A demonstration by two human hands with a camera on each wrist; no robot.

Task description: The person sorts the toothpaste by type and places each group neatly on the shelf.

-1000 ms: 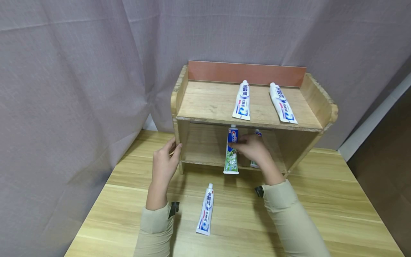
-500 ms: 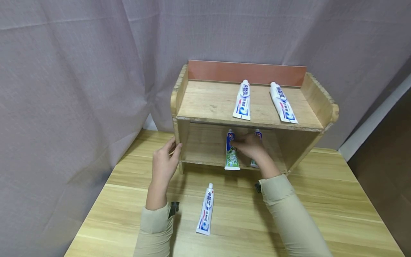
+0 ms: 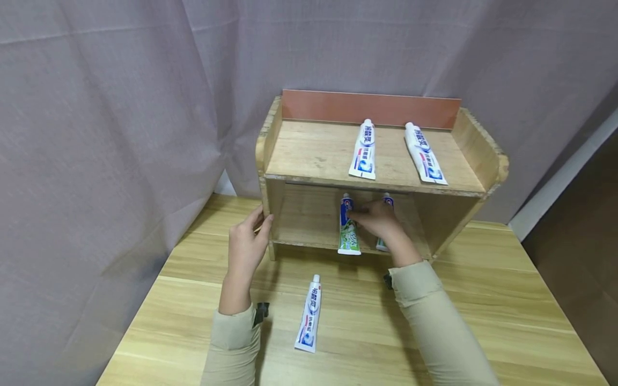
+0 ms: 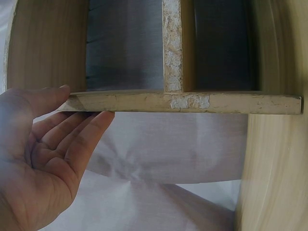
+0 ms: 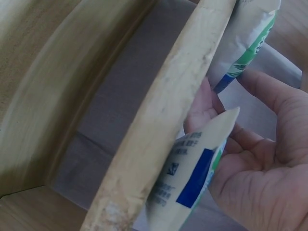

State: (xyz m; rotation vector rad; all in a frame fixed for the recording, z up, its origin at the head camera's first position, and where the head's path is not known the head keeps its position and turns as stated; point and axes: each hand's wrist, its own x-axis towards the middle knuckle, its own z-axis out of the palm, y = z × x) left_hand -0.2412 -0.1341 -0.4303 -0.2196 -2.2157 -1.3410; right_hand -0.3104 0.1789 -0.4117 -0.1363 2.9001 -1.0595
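My left hand [image 3: 248, 241] pinches the left side panel of a small wooden shelf [image 3: 376, 185]; in the left wrist view its thumb and fingers [image 4: 91, 137] lie on either side of the board. Inside the lower tier, my right hand [image 3: 381, 220] holds a blue-and-green toothpaste tube [image 3: 348, 236], its crimped end jutting past the board's edge. A second blue-and-green tube [image 3: 382, 245] lies partly hidden behind that hand. In the right wrist view, thumb and fingers are at the held tube [image 5: 245, 38], and the second tube [image 5: 190, 178] is nearer the palm.
Two white toothpaste tubes, one in the middle [image 3: 364, 150] and one to the right [image 3: 425, 154], lie on the top tier. Another white tube [image 3: 309, 316] lies on the wooden table [image 3: 367, 332] in front. A grey curtain [image 3: 145, 107] hangs behind.
My right hand has pushed the blue-and-green toothpaste tube down and back onto the lower tier, then stayed still over the last half second. The left hand has not moved.
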